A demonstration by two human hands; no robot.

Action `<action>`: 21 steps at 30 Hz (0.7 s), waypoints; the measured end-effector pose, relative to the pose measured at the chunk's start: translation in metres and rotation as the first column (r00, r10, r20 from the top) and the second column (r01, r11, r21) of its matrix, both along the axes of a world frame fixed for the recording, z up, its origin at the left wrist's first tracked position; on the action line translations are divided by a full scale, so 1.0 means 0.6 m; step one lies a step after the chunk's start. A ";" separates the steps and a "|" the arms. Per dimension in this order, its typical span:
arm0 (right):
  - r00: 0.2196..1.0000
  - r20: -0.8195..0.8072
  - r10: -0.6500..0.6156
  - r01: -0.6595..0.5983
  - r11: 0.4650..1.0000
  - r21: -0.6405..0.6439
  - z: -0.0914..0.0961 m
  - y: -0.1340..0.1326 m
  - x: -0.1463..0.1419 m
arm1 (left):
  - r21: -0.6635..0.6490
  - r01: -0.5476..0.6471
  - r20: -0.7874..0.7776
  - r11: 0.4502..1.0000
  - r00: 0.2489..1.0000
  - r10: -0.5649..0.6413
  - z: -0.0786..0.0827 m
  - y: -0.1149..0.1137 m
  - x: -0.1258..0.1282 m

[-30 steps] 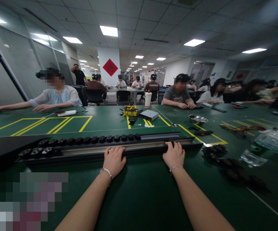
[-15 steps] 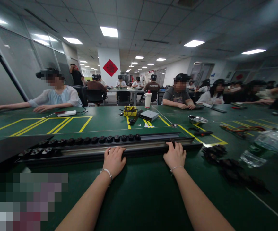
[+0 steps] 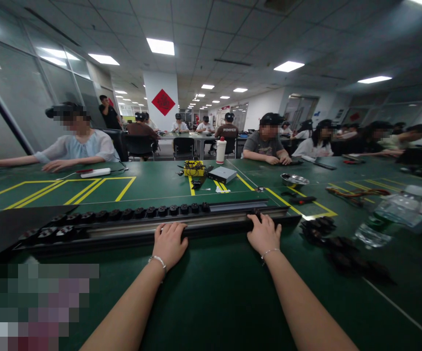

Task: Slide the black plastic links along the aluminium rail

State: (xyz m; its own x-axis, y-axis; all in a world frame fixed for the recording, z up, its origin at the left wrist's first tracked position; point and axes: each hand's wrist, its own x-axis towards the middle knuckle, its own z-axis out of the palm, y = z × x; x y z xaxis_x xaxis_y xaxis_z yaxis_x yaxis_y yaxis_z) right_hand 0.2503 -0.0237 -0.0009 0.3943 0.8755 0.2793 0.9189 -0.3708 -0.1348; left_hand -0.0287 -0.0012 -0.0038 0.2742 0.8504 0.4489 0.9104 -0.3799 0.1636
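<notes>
Looking partway done imo: black parts (image 3: pixel 163 210) line most of the back track (image 3: pixel 233 206), front rail (image 3: pixel 211 224) at 12 o'clock has a few at 10, loose bits (image 3: pixel 342 256) at 2 unfitted. L hand (image 3: pixel 170 243) + R hand (image 3: pixel 265 234) palm-down, fingers bent over the rail, R by a small black piece (image 3: pixel 257 211); can't tell if gripping.

Right fingers (image 3: pixel 266 222) partly hide a black piece (image 3: pixel 256 212).

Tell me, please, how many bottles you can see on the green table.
2: a red-topped white bottle beyond the long black rail, and a clear bottle to the right of the right hand. Others may be hidden.
</notes>
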 end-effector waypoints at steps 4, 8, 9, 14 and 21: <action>0.997 0.046 0.055 -0.053 0.997 -0.052 0.008 -0.009 0.013 | -0.010 -0.008 -0.010 1.000 1.000 0.008 0.001 -0.001 0.000; 0.992 0.076 0.105 -0.100 0.993 -0.067 0.008 -0.012 0.020 | -0.011 -0.010 -0.024 1.000 1.000 0.010 0.001 -0.002 0.000; 0.992 0.081 0.100 -0.096 0.994 -0.052 0.005 -0.012 0.021 | -0.009 -0.010 -0.026 1.000 1.000 0.010 0.001 -0.002 0.000; 0.993 0.100 0.065 -0.068 0.997 0.025 -0.006 -0.008 0.018 | 0.003 -0.015 -0.029 1.000 0.999 0.015 -0.001 0.000 0.000; 0.993 0.111 0.045 -0.053 0.996 0.073 -0.002 -0.004 0.015 | 0.026 -0.006 -0.028 1.000 1.000 0.007 -0.003 0.001 -0.002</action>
